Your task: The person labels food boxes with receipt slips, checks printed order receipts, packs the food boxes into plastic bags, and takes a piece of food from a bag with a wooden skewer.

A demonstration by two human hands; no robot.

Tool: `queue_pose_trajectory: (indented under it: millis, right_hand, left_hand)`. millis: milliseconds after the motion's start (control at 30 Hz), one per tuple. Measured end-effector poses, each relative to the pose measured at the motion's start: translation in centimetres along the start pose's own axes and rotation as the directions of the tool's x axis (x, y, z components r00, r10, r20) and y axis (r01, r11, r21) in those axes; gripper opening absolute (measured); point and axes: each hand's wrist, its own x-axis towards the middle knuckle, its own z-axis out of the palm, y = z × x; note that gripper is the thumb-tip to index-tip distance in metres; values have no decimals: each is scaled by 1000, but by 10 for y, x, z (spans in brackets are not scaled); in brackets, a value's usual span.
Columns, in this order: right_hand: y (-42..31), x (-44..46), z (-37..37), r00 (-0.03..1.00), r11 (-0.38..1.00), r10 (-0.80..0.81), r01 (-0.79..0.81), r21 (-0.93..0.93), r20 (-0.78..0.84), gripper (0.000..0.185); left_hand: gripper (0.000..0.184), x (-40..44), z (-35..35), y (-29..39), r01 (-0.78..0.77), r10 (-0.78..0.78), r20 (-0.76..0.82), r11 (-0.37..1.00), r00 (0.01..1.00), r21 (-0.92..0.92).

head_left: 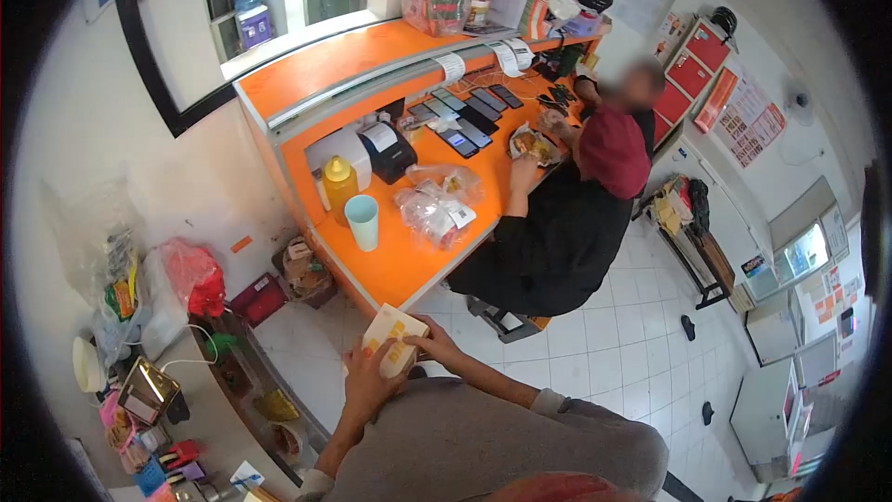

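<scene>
A small white-and-yellow carton (398, 323) with orange lettering is held in front of my body, near the corner of the orange counter (409, 270). My left hand (370, 374) grips its left and lower side. On the right edge, the fingers of my right hand (435, 342) are closed against it. Close by on the counter stand a light blue cup (362, 223) and a yellow squeeze bottle (340, 188). Clear plastic bags (435, 209) lie beside them.
A person in black (557, 232) sits at the counter, hands by food in a wrapper (534, 145). Several phones (460, 139) and a black printer (388, 153) are on it. At the left, a desk (209, 409) holds small items; a bin (305, 274) stands on the floor.
</scene>
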Motion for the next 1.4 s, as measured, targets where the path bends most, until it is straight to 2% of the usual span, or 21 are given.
queue_pose_trajectory:
  millis: [233,300,367,400,533,600,767,833,900,1033,1100,1133,1167,1267,1300,1333,1400]
  right_hand:
    - [4,3,11,1000,1000,1,-1,14,11,68]
    - [4,1,12,999,999,54,-54,-10,-5,71]
    - [-4,-7,16,998,998,51,-51,-21,-24,72]
    - [15,4,10,1000,997,13,-14,-76,-17,71]
    - [-3,-11,22,996,996,79,-80,-43,-29,67]
    - [-3,-12,25,996,997,81,-81,0,-27,67]
    - [3,-5,32,999,998,50,-50,-32,-2,67]
    - [6,-5,40,999,999,40,-40,-26,-1,67]
    - [9,-2,53,1000,999,30,-30,-18,1,68]
    - [13,7,97,996,994,87,-88,-62,-18,68]
    - [13,9,125,993,986,109,-115,-119,-53,68]
    - [9,5,140,997,996,78,-78,-35,-19,68]
    - [30,21,142,995,994,100,-100,-46,1,67]
    - [31,14,171,1000,1000,-12,12,12,-27,70]
    - [37,13,176,991,997,76,-76,4,-110,71]
    - [38,10,180,987,997,73,-70,22,-144,71]
    - [53,1,184,975,996,84,-78,35,-206,71]
  left_hand:
    - [68,-12,-1,-6,75,-75,-4,997,997,-16]
    - [69,-10,0,-7,95,-95,2,995,995,-27]
    - [70,-11,1,-10,91,-92,25,996,995,9]
    - [72,-14,5,-15,54,-54,-20,999,998,-2]
    - [74,-14,8,-23,48,-50,35,997,998,66]
    - [74,-18,2,-24,48,-50,31,998,998,39]
    - [71,-21,0,-30,63,-63,-8,998,998,11]
    - [69,-25,0,-41,56,-58,-36,997,998,-49]
    - [68,-29,-11,-50,45,-46,-47,999,998,-17]
    - [65,-46,-39,-78,77,-80,-59,996,995,-52]
    - [66,-52,-62,-95,5,-7,-37,999,999,-44]
    - [66,-55,-73,-104,-38,37,-27,998,999,-44]
    - [67,-57,-77,-114,-56,54,-37,997,998,-43]
    - [69,-57,-79,-149,-104,103,-39,994,994,-24]
    - [70,-58,-78,-161,-106,106,-17,994,994,1]
    - [71,-62,-80,-162,-98,98,10,995,995,31]
    - [73,-61,-94,-156,-127,131,79,990,988,-62]
